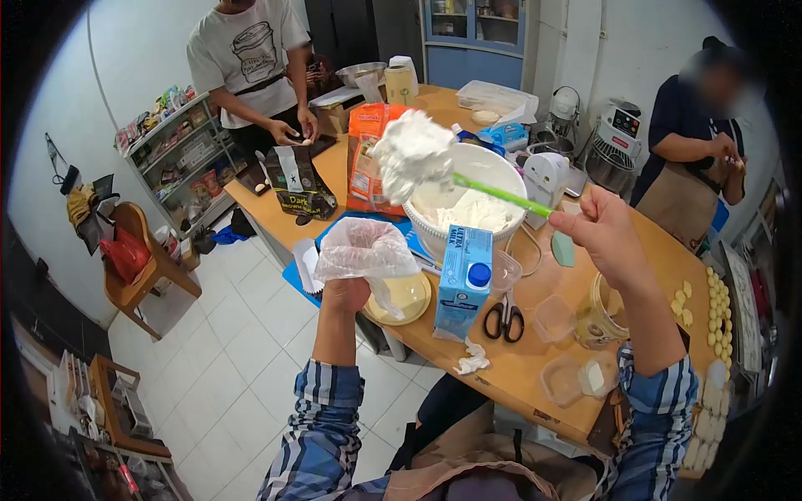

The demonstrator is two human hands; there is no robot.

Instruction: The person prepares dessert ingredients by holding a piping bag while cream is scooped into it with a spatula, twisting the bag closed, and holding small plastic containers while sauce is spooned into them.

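My right hand (603, 235) grips the green handle of a spatula (505, 195), raised above the table. A big heap of white cream (413, 154) covers the spatula's head, over the left rim of a white mixing bowl (508, 169). More cream (468, 209) lies inside the bowl. My left hand (347, 294) holds up a clear plastic bag (368, 249), its top folded down around the hand; the fingers are mostly covered by the plastic. The bag's mouth faces up, left of the bowl and apart from the spatula.
A blue milk carton (464, 288), black-handled scissors (504, 319), plastic tubs (555, 319) and a jar (597, 309) stand near me. Behind are a brown sugar bag (299, 184) and an orange bag (361, 154). Dough pieces (718, 321) line the right. Two people (251, 63) (693, 134) stand across the table.
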